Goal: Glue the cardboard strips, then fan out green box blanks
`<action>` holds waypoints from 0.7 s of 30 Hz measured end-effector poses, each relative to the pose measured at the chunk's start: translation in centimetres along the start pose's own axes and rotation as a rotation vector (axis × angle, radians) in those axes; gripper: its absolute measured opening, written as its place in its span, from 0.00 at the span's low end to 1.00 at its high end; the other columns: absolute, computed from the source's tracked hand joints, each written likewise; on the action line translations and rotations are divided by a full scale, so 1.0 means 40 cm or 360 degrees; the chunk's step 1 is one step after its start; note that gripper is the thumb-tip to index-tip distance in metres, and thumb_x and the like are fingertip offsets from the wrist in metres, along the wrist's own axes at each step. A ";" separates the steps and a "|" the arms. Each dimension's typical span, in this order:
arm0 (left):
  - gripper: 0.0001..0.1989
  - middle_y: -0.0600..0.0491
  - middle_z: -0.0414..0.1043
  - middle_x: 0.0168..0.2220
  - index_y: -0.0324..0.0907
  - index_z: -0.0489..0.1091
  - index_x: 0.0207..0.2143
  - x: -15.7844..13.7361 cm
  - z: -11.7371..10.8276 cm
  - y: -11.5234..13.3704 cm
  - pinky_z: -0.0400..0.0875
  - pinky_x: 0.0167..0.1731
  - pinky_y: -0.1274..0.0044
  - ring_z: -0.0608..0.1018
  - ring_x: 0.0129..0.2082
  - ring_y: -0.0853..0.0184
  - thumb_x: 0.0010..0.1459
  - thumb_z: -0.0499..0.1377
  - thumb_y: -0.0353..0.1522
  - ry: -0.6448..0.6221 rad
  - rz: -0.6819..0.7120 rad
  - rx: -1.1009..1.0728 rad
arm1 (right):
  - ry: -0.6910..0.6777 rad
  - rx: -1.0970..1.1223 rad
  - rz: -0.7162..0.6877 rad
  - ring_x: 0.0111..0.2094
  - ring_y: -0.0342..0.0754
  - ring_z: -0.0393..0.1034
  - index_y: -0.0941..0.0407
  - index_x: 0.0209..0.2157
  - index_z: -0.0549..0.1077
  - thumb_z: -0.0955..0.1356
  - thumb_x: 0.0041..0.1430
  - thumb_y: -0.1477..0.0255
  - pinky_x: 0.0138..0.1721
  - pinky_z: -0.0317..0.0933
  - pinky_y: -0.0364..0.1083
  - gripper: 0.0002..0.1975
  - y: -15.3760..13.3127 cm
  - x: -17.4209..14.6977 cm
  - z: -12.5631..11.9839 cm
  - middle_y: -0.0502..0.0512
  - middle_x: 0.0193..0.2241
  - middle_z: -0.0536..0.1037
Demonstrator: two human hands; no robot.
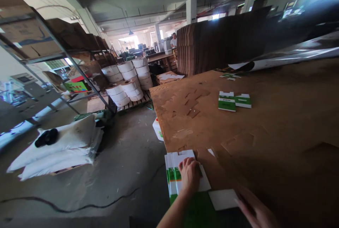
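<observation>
A wide brown cardboard-covered worktop is filling the right half of the view, with bare concrete floor running along its left edge. Behind the worktop a tall stack of brown cardboard sheets is standing, and across the floor white sacks are lying on a pallet near a pile of white rolls. Out on the worktop, well apart from the hands, two small green-and-white cartons are lying side by side. At the near left corner a stack of flat green-and-white carton blanks is lying at the worktop's edge. The left hand is pressing down flat on this stack, fingers held close together. The right hand, blurred, is hovering just beside a white flap; how its fingers are set I cannot tell.
</observation>
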State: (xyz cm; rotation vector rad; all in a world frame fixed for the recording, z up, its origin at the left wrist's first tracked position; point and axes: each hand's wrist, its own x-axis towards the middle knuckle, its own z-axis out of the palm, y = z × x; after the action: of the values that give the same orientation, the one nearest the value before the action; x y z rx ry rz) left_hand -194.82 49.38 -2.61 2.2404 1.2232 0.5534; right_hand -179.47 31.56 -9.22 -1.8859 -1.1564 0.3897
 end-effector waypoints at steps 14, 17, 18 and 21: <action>0.22 0.49 0.67 0.57 0.51 0.70 0.54 -0.029 -0.014 -0.023 0.54 0.59 0.58 0.63 0.60 0.53 0.55 0.62 0.36 -0.0117 0.0176 0.0106 | -0.0463 -0.0439 -0.0515 0.62 0.61 0.57 0.47 0.59 0.67 0.65 0.57 0.51 0.55 0.63 0.57 0.30 0.046 0.017 0.053 0.57 0.63 0.63; 0.22 0.49 0.66 0.58 0.50 0.69 0.55 -0.029 -0.014 -0.023 0.54 0.59 0.58 0.63 0.60 0.53 0.57 0.60 0.36 -0.0137 0.0191 0.0136 | -0.0434 -0.0494 -0.0533 0.62 0.61 0.58 0.46 0.58 0.68 0.67 0.56 0.52 0.55 0.64 0.57 0.29 0.051 0.023 0.057 0.56 0.62 0.64; 0.21 0.49 0.66 0.58 0.50 0.69 0.54 -0.029 -0.013 -0.022 0.54 0.59 0.58 0.63 0.60 0.54 0.57 0.60 0.36 -0.0139 0.0185 0.0136 | -0.0431 -0.0520 -0.0557 0.61 0.61 0.59 0.45 0.58 0.68 0.68 0.55 0.52 0.55 0.64 0.57 0.30 0.053 0.025 0.057 0.56 0.62 0.64; 0.21 0.50 0.66 0.58 0.50 0.70 0.54 -0.029 -0.009 -0.019 0.53 0.60 0.59 0.63 0.60 0.54 0.56 0.60 0.34 -0.0127 0.0150 0.0137 | -0.0410 -0.0617 -0.0616 0.60 0.61 0.61 0.44 0.57 0.69 0.70 0.53 0.57 0.55 0.64 0.57 0.28 0.055 0.029 0.052 0.54 0.61 0.66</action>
State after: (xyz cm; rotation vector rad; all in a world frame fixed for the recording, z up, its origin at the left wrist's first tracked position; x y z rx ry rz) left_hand -196.09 48.83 -2.90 2.3782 1.1259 0.4497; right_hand -178.94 33.15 -12.00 -1.9073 -1.8393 0.2034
